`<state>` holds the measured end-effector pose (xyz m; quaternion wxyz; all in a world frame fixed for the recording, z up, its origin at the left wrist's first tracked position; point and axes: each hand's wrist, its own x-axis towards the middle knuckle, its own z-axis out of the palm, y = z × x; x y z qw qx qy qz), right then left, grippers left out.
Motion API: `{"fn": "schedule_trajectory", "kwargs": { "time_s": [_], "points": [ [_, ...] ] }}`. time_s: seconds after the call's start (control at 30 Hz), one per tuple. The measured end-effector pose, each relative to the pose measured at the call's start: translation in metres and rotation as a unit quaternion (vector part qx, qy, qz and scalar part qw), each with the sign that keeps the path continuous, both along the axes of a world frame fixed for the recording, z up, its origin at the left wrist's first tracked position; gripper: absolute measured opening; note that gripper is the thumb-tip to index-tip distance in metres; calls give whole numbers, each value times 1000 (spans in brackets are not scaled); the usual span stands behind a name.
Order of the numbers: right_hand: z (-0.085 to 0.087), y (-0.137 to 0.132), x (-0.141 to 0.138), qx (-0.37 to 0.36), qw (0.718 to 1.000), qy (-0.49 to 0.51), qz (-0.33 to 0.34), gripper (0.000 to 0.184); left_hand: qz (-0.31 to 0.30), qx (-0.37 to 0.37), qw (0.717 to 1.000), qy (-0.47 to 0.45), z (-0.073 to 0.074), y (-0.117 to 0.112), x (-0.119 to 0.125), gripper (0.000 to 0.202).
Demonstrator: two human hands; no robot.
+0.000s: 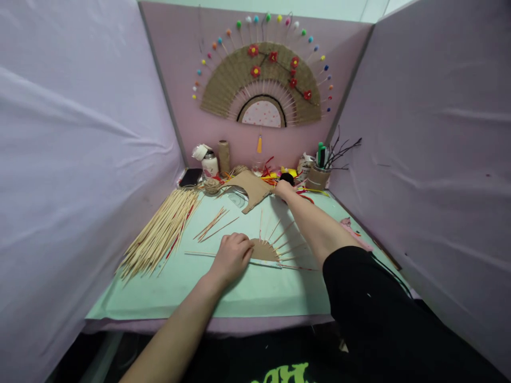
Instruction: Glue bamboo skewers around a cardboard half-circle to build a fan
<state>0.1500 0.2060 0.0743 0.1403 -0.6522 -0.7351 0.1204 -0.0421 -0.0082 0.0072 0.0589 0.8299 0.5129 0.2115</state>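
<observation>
A small cardboard half-disc [266, 252] lies on the table with thin wooden sticks [288, 247] fanning out from its curved edge. My left hand [235, 252] is closed on its left end, fingers curled over the cardboard. One stick [197, 254] runs out to the left beyond that hand. At the back of the table is my right hand [283, 189], beside a large cut piece of cardboard [249, 186] and a round black item [286, 178]. The right hand's fingers are mostly hidden, so I cannot tell what they hold.
A big pile of sticks [163, 229] lies left, with several loose sticks [211, 223] nearer. Behind are a twine ball [211, 185], phone [190, 177], white bottle [209, 165], brown roll [224, 156] and a pot [318, 178] of pens and twigs. A decorated fan [227, 74] hangs on the back panel.
</observation>
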Motion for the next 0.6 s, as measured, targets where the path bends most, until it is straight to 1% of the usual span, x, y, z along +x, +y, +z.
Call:
{"fn": "schedule_trajectory", "kwargs": {
  "time_s": [0.07,0.13,0.27,0.37,0.43,0.5,0.53,0.6],
  "points": [
    [-4,-1,-8,-7,1000,5,2,28,3,-4,1000,-3,0,0,0,23],
    [-8,-2,-12,-16,1000,7,-7,30,3,-12,1000,-3,0,0,0,23],
    [-13,0,-10,-37,998,3,-49,37,-1,-21,1000,0,0,0,1,23],
    [-8,4,-3,-43,996,1,-82,37,0,-20,1000,1,-2,1,1,23],
    [0,2,6,-32,996,2,-81,30,2,-18,1000,2,-2,2,0,23],
    [8,-13,19,-11,998,6,-58,22,6,-16,1000,0,-3,2,0,24],
    [11,-26,27,2,999,9,-42,20,9,-15,1000,-3,-2,3,0,24],
    [11,-66,44,29,999,18,-12,17,22,-9,1000,-16,-1,4,1,23]
  ]
}}
